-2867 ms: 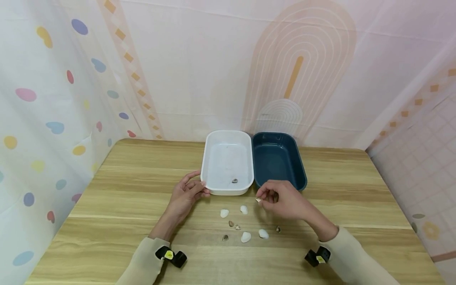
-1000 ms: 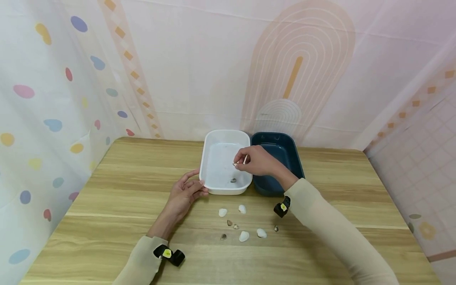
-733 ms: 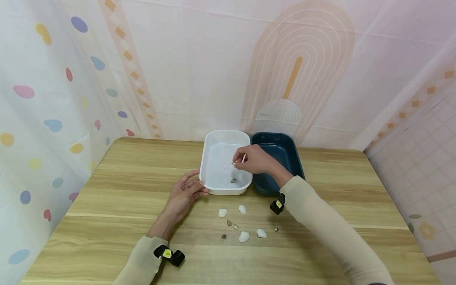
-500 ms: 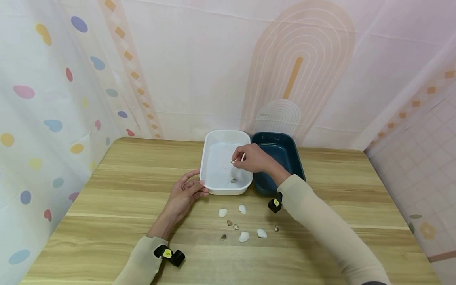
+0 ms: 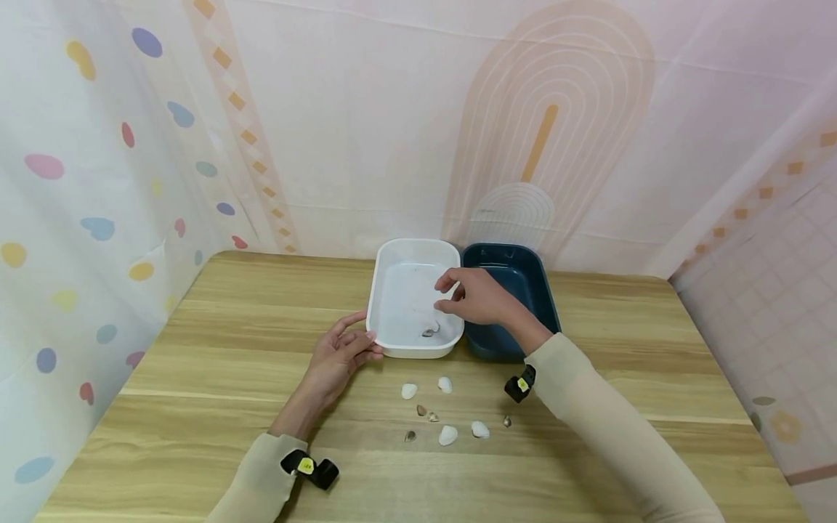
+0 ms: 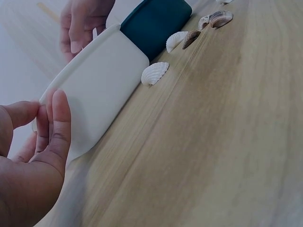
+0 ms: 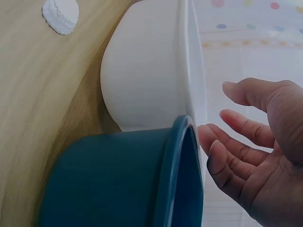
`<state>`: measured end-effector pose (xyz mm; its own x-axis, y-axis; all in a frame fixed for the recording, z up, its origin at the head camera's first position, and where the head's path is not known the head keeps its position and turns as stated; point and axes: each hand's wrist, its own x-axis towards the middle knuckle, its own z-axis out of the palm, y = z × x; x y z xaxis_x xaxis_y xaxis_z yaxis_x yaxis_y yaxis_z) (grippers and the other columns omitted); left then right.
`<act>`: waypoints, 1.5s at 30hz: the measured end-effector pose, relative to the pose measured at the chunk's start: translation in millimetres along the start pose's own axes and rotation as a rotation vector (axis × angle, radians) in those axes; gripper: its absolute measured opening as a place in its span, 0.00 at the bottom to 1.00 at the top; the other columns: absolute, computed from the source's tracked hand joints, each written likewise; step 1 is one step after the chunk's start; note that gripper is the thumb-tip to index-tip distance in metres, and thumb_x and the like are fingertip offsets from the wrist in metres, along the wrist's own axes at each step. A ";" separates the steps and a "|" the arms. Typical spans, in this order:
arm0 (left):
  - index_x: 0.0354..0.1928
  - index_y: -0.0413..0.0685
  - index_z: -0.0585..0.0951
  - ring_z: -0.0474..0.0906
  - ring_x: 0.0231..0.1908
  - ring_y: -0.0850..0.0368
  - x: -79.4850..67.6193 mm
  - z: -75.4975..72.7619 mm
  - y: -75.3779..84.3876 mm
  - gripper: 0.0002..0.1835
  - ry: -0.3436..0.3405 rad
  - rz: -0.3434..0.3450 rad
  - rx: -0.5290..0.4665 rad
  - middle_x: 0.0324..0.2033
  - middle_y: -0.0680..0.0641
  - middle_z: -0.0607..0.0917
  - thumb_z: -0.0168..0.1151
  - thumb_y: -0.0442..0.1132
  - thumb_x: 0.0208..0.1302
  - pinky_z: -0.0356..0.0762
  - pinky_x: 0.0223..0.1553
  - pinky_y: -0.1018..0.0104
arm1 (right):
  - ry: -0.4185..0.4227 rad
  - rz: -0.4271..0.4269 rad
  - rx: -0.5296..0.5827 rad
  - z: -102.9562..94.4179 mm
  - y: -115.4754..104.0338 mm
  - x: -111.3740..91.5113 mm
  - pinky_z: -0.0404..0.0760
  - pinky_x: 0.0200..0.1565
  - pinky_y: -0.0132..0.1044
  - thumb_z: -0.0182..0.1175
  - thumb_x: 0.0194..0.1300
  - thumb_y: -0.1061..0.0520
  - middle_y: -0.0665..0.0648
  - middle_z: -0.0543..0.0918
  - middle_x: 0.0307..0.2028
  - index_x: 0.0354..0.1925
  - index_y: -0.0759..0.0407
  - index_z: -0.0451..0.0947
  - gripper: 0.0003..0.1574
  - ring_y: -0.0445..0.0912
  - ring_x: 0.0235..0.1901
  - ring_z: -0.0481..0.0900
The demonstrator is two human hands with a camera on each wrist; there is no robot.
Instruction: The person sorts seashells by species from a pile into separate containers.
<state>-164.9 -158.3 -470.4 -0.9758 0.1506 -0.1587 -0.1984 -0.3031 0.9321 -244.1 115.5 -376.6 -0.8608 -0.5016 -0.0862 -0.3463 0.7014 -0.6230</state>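
Spreading right hand (image 5: 482, 296) above white tray (image 5: 399, 290), let go of pale shell (image 5: 437, 327) beside brown shell (image 5: 428, 333) inside; pinched white tray with left hand (image 5: 336, 357); made two inside, leaving eight shells (image 5: 447, 435) on desk (image 5: 261, 349).

White tray (image 5: 418, 351): rectangular, rounded corners, flat on worktop (image 5: 294, 290), near left corner between thumb and fingers of left hand (image 5: 336, 357). Holds a small dark shell (image 5: 428, 333) near its front end, a pale shell (image 5: 437, 327) just beside it. Dark teal tray (image 5: 516, 280): similar shape, upright, set against white tray's right side. In front of the trays, loose on worktop: four white shells (image 5: 447, 435), ribbed, fan-shaped; four smaller brownish shells (image 5: 410, 436), scattered among them, one farthest right. Right hand (image 5: 482, 298) above white tray, thumb and fingers apart.
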 end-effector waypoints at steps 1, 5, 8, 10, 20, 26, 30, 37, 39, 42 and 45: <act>0.76 0.42 0.61 0.87 0.34 0.60 -0.2 -0.1 -0.1 0.31 0.000 0.001 0.001 0.38 0.48 0.85 0.57 0.28 0.75 0.90 0.43 0.69 | 0.005 -0.012 0.001 -0.6 0.4 -2.8 0.88 0.45 0.36 0.66 0.71 0.51 0.61 0.83 0.56 0.57 0.60 0.79 0.22 0.49 0.45 0.82; 0.75 0.43 0.61 0.87 0.34 0.60 -0.6 -0.1 -0.5 0.31 0.000 0.002 0.000 0.37 0.50 0.85 0.57 0.29 0.75 0.90 0.43 0.69 | 0.033 -0.063 -0.008 -2.6 2.3 -13.7 0.88 0.46 0.38 0.66 0.71 0.51 0.60 0.84 0.55 0.56 0.57 0.79 0.20 0.47 0.44 0.83; 0.76 0.43 0.61 0.87 0.35 0.60 -0.5 -0.4 -0.9 0.31 -0.007 0.001 0.006 0.37 0.49 0.85 0.58 0.29 0.75 0.90 0.44 0.69 | 0.058 -0.093 -0.015 -3.3 2.7 -23.0 0.87 0.47 0.40 0.67 0.70 0.51 0.60 0.84 0.54 0.56 0.57 0.79 0.20 0.46 0.44 0.83; 0.76 0.42 0.61 0.87 0.35 0.60 -1.3 -1.6 -0.5 0.32 -0.008 0.001 0.017 0.38 0.49 0.85 0.58 0.30 0.75 0.90 0.44 0.69 | 0.065 -0.120 -0.013 -2.3 3.0 -29.3 0.87 0.47 0.40 0.67 0.70 0.51 0.60 0.85 0.54 0.57 0.57 0.79 0.22 0.46 0.44 0.83; 0.75 0.42 0.61 0.87 0.35 0.60 -2.0 -2.9 1.4 0.31 -0.013 0.007 0.006 0.39 0.47 0.86 0.58 0.29 0.74 0.90 0.45 0.69 | 0.057 -0.184 0.017 3.6 6.3 -61.7 0.86 0.40 0.32 0.69 0.68 0.51 0.60 0.85 0.55 0.62 0.55 0.77 0.27 0.47 0.45 0.85; 0.75 0.42 0.61 0.87 0.35 0.60 0.3 1.3 -0.5 0.31 -0.014 0.007 -0.003 0.38 0.48 0.86 0.58 0.29 0.75 0.90 0.44 0.69 | 0.058 -0.170 0.018 3.0 11.7 -80.9 0.85 0.38 0.32 0.70 0.68 0.51 0.58 0.85 0.55 0.63 0.53 0.76 0.28 0.45 0.45 0.85; 0.75 0.42 0.62 0.87 0.34 0.60 1.4 1.6 -1.8 0.30 -0.005 0.004 -0.003 0.38 0.48 0.86 0.57 0.28 0.75 0.90 0.43 0.69 | 0.055 -0.168 0.030 3.5 13.7 -91.8 0.85 0.37 0.33 0.70 0.67 0.50 0.56 0.85 0.54 0.63 0.52 0.76 0.29 0.44 0.44 0.85; 0.75 0.43 0.61 0.87 0.35 0.59 0.6 1.5 -2.3 0.30 -0.002 -0.001 -0.003 0.39 0.47 0.85 0.57 0.29 0.75 0.90 0.44 0.69 | 0.053 -0.159 0.040 6.0 18.6 -109.1 0.87 0.36 0.36 0.70 0.68 0.49 0.55 0.85 0.52 0.64 0.54 0.76 0.30 0.43 0.44 0.85; 0.75 0.43 0.61 0.87 0.35 0.59 -0.1 1.8 -2.1 0.30 0.000 -0.003 -0.006 0.39 0.47 0.86 0.57 0.29 0.75 0.90 0.44 0.69 | 0.046 -0.146 0.048 6.7 19.0 -114.6 0.87 0.37 0.35 0.70 0.67 0.50 0.55 0.85 0.52 0.64 0.52 0.76 0.30 0.43 0.44 0.84; 0.75 0.43 0.61 0.87 0.35 0.59 -0.7 2.7 -1.5 0.30 0.001 -0.001 -0.007 0.39 0.48 0.86 0.57 0.28 0.75 0.90 0.44 0.69 | 0.036 -0.145 0.062 8.0 21.3 -122.9 0.86 0.37 0.33 0.70 0.67 0.50 0.56 0.86 0.52 0.64 0.51 0.76 0.30 0.42 0.43 0.84; 0.75 0.42 0.61 0.87 0.35 0.60 -1.0 3.7 -0.6 0.30 -0.004 0.006 -0.012 0.38 0.48 0.86 0.57 0.28 0.75 0.90 0.44 0.69 | 0.019 -0.151 0.088 10.3 25.1 -130.7 0.85 0.37 0.31 0.70 0.68 0.50 0.56 0.86 0.50 0.64 0.53 0.75 0.30 0.39 0.41 0.83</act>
<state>-163.4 -154.8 -469.6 -0.9766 0.1528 -0.1512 -0.1932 -0.3152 0.9292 -136.5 193.4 -389.0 -0.8085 -0.5878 0.0280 -0.4392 0.5712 -0.6934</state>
